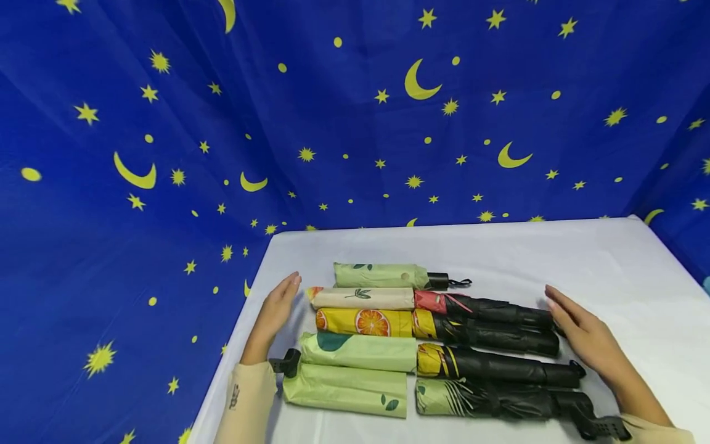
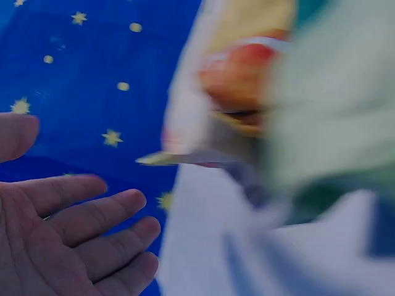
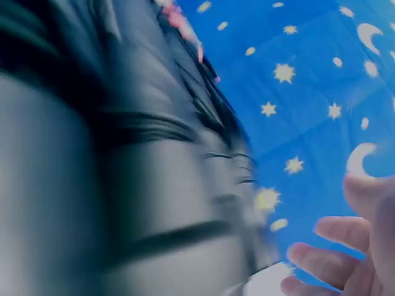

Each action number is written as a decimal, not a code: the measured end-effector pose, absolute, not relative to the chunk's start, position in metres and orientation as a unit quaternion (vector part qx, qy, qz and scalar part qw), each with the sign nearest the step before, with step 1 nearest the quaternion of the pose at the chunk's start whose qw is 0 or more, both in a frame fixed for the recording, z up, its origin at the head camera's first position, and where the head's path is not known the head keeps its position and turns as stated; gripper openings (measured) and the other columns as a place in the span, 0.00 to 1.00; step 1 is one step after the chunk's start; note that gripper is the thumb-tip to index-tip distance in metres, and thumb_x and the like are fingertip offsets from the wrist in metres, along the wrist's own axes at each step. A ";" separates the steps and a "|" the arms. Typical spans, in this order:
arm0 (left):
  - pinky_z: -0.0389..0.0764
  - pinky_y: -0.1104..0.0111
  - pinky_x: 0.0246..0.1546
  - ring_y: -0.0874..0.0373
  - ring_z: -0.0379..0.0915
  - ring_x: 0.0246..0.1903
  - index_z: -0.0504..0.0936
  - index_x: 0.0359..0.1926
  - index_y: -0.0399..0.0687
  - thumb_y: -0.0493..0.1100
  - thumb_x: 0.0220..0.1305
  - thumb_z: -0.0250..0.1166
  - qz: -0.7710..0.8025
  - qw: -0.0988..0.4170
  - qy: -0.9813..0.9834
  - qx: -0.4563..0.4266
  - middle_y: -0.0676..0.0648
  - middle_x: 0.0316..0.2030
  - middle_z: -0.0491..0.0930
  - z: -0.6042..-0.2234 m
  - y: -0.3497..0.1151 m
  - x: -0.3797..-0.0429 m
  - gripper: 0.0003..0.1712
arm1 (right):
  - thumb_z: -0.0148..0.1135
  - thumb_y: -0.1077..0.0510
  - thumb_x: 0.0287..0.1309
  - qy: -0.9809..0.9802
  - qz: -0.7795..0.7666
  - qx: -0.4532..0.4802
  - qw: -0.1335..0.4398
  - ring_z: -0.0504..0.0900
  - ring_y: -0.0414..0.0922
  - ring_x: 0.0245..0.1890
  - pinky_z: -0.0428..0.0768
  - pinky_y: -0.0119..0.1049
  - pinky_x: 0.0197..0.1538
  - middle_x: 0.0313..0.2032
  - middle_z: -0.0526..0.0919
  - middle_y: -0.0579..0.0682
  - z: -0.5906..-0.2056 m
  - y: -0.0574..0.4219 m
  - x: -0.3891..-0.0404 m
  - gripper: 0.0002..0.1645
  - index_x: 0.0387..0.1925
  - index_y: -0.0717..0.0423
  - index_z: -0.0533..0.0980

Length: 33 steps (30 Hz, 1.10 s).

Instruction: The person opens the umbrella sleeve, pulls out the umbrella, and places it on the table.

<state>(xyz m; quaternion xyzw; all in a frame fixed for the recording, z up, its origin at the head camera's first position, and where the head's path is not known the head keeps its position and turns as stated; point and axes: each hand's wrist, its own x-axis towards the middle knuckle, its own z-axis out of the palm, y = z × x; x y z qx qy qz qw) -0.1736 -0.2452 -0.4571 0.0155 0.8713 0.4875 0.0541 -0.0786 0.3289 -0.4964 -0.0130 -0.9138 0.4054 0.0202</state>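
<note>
My left hand is held beside the left ends of a row of umbrella sleeves, fingers extended and holding nothing. These are a cream sleeve, a yellow sleeve with orange slices, a pale green sleeve and a green leaf-print sleeve. To their right lie several folded black-lined umbrellas, with red, orange-print, yellow and green ends. My right hand is by their handle ends, fingers extended and gripping nothing. In the wrist views the left palm and right fingers show bare.
Behind the row lies a green sleeved umbrella with a black handle and wrist strap. Everything rests on a white-covered table. Blue curtains with yellow moons and stars hang behind it and at both sides.
</note>
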 end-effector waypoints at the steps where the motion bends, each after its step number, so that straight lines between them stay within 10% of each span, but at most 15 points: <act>1: 0.59 0.46 0.72 0.42 0.57 0.74 0.62 0.78 0.45 0.63 0.80 0.46 0.481 0.048 0.875 0.023 0.40 0.74 0.64 -0.451 -0.245 -0.174 0.38 | 0.44 0.41 0.80 -0.915 0.402 -0.007 0.022 0.61 0.76 0.68 0.61 0.77 0.58 0.71 0.64 0.70 -0.485 0.326 -0.080 0.37 0.79 0.54 0.56; 8: 0.61 0.45 0.71 0.43 0.58 0.73 0.61 0.79 0.49 0.64 0.78 0.50 0.465 0.074 0.881 0.049 0.42 0.75 0.62 -0.427 -0.220 -0.199 0.38 | 0.51 0.44 0.78 -0.928 0.356 0.090 0.055 0.70 0.71 0.65 0.68 0.72 0.59 0.66 0.74 0.66 -0.435 0.272 -0.121 0.32 0.73 0.59 0.68; 26: 0.67 0.44 0.66 0.36 0.67 0.67 0.72 0.71 0.42 0.56 0.81 0.49 0.372 0.121 0.918 0.061 0.34 0.67 0.72 -0.468 -0.167 -0.219 0.30 | 0.45 0.48 0.80 -0.951 0.283 0.111 -0.057 0.65 0.70 0.68 0.48 0.75 0.69 0.67 0.68 0.74 -0.488 0.184 -0.165 0.36 0.71 0.75 0.63; 33: 0.66 0.47 0.69 0.40 0.66 0.68 0.67 0.75 0.45 0.54 0.81 0.49 0.454 0.080 0.887 0.030 0.38 0.69 0.71 -0.465 -0.155 -0.222 0.30 | 0.49 0.47 0.80 -0.924 0.373 0.069 0.044 0.81 0.65 0.54 0.77 0.60 0.57 0.57 0.80 0.70 -0.494 0.191 -0.163 0.34 0.72 0.68 0.65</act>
